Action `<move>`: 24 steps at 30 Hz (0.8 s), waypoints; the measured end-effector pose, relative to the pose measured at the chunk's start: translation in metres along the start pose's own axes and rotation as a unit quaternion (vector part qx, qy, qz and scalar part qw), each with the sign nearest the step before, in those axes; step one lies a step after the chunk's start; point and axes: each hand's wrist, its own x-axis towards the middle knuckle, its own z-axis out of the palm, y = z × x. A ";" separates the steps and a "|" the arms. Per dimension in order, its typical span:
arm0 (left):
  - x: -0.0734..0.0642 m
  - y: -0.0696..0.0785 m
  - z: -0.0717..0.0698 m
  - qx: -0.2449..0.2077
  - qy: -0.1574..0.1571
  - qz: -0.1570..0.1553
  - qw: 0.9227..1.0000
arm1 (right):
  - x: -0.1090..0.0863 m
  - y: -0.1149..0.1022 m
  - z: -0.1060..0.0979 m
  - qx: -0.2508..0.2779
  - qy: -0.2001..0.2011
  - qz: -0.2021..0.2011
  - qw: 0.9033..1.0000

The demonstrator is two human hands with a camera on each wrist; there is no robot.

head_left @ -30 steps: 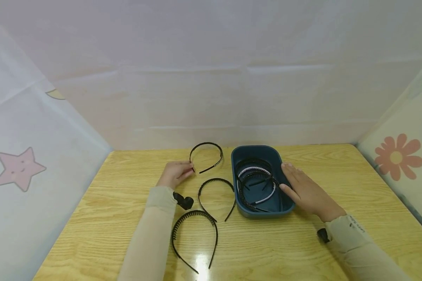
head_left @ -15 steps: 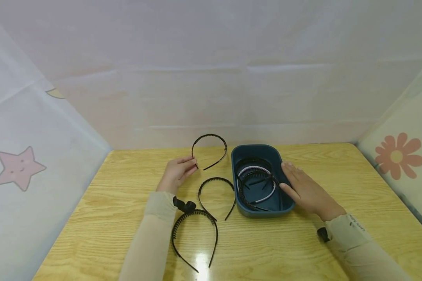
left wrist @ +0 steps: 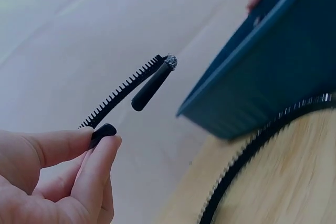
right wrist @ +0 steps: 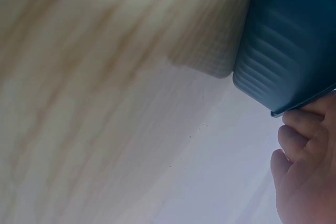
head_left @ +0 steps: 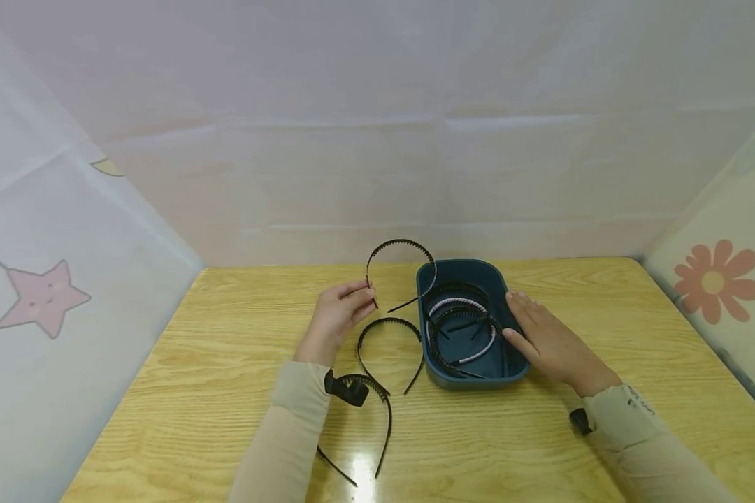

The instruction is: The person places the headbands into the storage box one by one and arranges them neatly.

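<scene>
So the thin black toothed plastic headband with the glittery patch point(left wrist: 139, 78) has been lifted since a second ago. Back then it was down at the far left of the deep blue plastic bin point(head_left: 474, 384); now it's up in the air and has slid over toward the bin. From the head view its arch overlaps the bin's left rim, but the left wrist view shows a gap, so I'd call it beside the bin, not touching and not in it.

Left hand point(head_left: 335, 316), just left of the bin, has thumb and fingers pinched together on one end of the band. Right hand point(head_left: 554, 349) hasn't budged: it rests against the bin's right rim with the fingers lying pretty straight, looks more like steadying than gripping to me.

What it means, my guess: pick-up's done for this one and it's mid-carry. Inside the bin there's a pale lilac wrapped headband point(head_left: 458, 301) with some black ones around it. Left of the bin, on the yellow wood-grain table point(head_left: 195, 391), a slim black toothed headband point(head_left: 390, 320) and a chunkier black comb headband point(head_left: 389, 419), nearer the person, haven't moved.
</scene>
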 end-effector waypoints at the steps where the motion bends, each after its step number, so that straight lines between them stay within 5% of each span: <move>1: -0.002 0.000 0.003 0.000 0.000 0.001 1.000 | 0.000 0.000 0.000 0.001 -0.001 0.000 1.000; 24: -0.039 -0.029 0.059 0.046 -0.065 0.030 0.996 | -0.004 0.000 -0.002 -0.001 0.010 -0.004 1.000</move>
